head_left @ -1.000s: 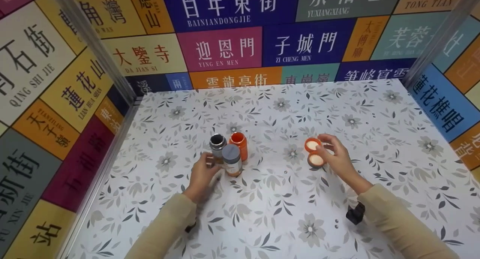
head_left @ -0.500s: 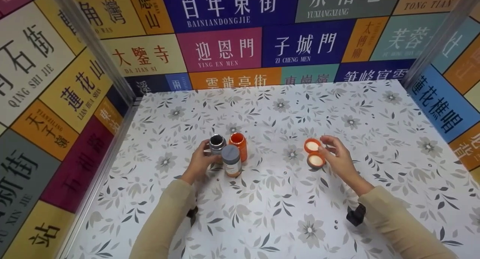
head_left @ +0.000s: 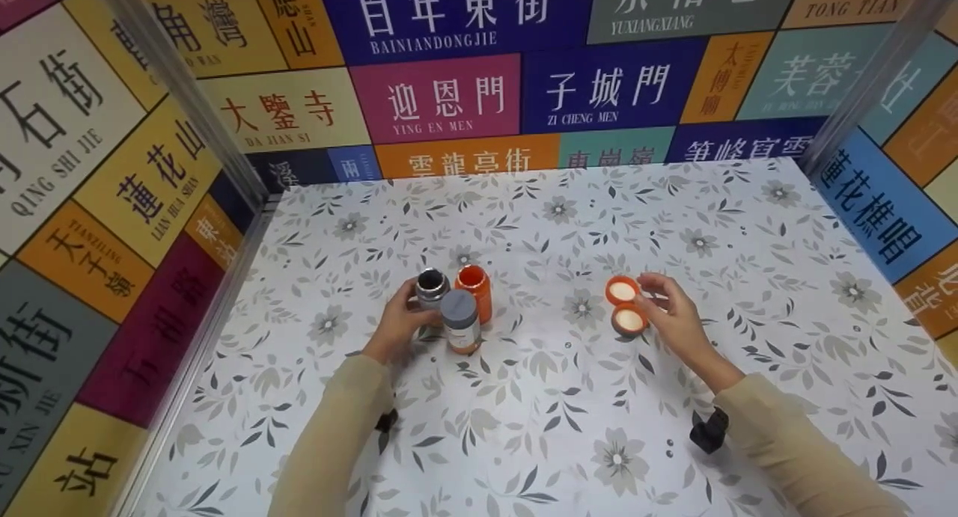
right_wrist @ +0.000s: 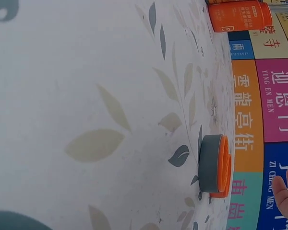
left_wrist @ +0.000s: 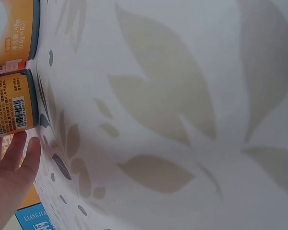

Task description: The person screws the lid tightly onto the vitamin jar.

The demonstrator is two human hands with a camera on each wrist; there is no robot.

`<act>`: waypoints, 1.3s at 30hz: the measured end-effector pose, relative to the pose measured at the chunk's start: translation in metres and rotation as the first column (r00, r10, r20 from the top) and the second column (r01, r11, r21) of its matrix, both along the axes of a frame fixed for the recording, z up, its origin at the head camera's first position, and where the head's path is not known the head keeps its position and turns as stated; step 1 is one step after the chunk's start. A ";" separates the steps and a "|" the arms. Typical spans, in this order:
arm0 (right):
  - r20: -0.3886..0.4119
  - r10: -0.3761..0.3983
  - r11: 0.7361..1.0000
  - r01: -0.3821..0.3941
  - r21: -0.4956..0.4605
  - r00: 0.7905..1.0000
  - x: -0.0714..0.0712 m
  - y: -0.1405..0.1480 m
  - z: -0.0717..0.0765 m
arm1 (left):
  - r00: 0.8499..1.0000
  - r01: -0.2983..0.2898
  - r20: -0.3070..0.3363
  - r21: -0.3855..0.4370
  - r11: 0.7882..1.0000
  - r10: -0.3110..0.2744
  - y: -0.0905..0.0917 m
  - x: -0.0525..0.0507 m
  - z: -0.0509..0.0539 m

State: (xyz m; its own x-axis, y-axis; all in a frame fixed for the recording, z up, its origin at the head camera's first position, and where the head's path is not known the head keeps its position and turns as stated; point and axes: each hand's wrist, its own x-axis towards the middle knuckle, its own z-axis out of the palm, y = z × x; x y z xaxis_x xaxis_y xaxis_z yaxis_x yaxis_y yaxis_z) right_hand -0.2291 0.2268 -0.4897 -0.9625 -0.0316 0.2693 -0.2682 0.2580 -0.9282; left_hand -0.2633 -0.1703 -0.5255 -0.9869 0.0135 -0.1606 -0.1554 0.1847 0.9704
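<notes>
Shifted left hand (head_left: 394, 322) up since a second ago, now gripping the uncapped grey bottle (head_left: 432, 298) left of frame centre, right hand (head_left: 671, 311) relaxed near the caps (head_left: 629, 320) centre-right; keep upright, clear of the orange bottle (head_left: 483, 298)

I'm prob. in a booth: sign-print walls (head_left: 435, 98) up top & L/R edges, grey corner posts (head_left: 188, 90), floral counter (head_left: 516, 435).

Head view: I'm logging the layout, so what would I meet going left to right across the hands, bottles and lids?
Left hand, open grey cylindrical bottle, open orange cylindrical bottle, pair of round orange-rimmed lids, right hand.
</notes>
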 end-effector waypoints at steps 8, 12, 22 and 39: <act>0.011 0.033 0.999 -0.033 0.009 0.999 -0.005 0.005 -0.010 | 0.999 -0.029 -0.025 -0.069 0.997 0.028 -0.003 0.001 -0.001; 0.012 0.028 0.999 -0.028 0.025 1.000 -0.004 0.005 -0.009 | 0.998 -0.031 -0.060 -0.104 0.994 0.025 -0.007 0.003 -0.003; 0.010 0.003 1.000 -0.003 0.024 1.000 0.009 -0.004 0.012 | 0.998 -0.018 -0.065 -0.173 0.985 0.006 -0.022 0.019 -0.003; -0.033 0.018 1.000 -0.018 0.007 0.999 0.011 -0.003 0.006 | 0.983 0.093 -0.133 -0.226 0.970 -0.125 -0.011 0.070 0.014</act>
